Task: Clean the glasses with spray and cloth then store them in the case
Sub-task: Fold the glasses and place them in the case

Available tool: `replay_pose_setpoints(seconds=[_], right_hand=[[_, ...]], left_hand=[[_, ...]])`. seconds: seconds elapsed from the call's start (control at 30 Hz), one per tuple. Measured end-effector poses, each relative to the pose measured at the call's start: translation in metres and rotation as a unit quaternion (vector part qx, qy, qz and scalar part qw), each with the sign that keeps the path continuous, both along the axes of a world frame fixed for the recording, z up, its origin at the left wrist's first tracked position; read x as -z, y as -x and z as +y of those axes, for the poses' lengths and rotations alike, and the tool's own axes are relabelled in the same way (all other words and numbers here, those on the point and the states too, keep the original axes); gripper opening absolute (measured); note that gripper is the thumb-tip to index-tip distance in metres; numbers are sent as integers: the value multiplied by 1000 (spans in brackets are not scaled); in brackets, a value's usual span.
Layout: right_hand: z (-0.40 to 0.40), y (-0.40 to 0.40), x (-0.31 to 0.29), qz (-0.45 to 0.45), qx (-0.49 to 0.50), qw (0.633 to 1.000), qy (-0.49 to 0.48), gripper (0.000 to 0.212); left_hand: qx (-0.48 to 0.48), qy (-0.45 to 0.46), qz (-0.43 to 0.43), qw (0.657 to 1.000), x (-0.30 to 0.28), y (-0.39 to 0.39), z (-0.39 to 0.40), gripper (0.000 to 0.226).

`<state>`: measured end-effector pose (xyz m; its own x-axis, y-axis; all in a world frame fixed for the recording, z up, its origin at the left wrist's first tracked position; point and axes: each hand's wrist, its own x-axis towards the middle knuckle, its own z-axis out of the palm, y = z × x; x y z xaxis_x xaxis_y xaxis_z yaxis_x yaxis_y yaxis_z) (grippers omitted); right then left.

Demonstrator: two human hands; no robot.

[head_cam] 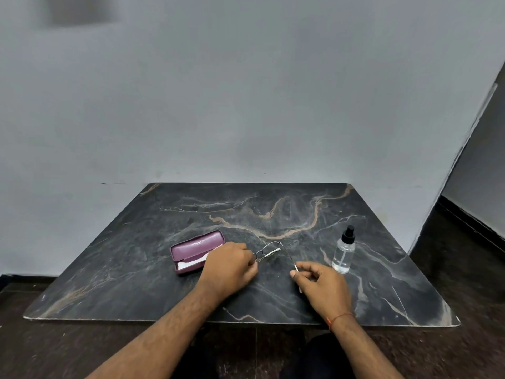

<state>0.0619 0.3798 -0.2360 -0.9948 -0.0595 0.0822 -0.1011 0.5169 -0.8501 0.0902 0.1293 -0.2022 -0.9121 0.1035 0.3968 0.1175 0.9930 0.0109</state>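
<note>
We've 1 view only: head cam, wide-angle, worn above the near edge of the worktop, facing fwd and down at it. Worktop fills the lower half, close enough that both forearms enter from the bottom; wall rises just behind the worktop's far edge.

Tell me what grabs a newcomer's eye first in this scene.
Two bare hands meet at the middle of the dark marble tabletop, spreading thin wire-rimmed glasses: the left hand holds the frame, the right hand pinches a temple tip. Beside the left hand lies an open mauve glasses case with a white cloth inside; right of the hands stands a clear spray bottle with a black nozzle.
</note>
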Motion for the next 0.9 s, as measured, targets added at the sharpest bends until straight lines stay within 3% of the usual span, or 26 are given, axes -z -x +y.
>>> replay_pose_setpoints(seconds=[0.1, 0.2, 0.6, 0.9], right_hand=[[-2, 2, -2, -9, 4, 1000, 17, 5], [-9, 7, -6, -32, 13, 999, 35, 11], [-62, 20, -26, -245, -29, 963, 108, 18], [-84, 26, -28, -290, -31, 950, 114, 25]], left_hand=[[-2, -6, -10, 1000, 1, 2, 7, 37], [-3, -17, -1, 1000, 1, 4, 13, 36], [-31, -67, -24, 997, 6, -9, 20, 35], [-10, -86, -21, 996, 9, -9, 8, 37]])
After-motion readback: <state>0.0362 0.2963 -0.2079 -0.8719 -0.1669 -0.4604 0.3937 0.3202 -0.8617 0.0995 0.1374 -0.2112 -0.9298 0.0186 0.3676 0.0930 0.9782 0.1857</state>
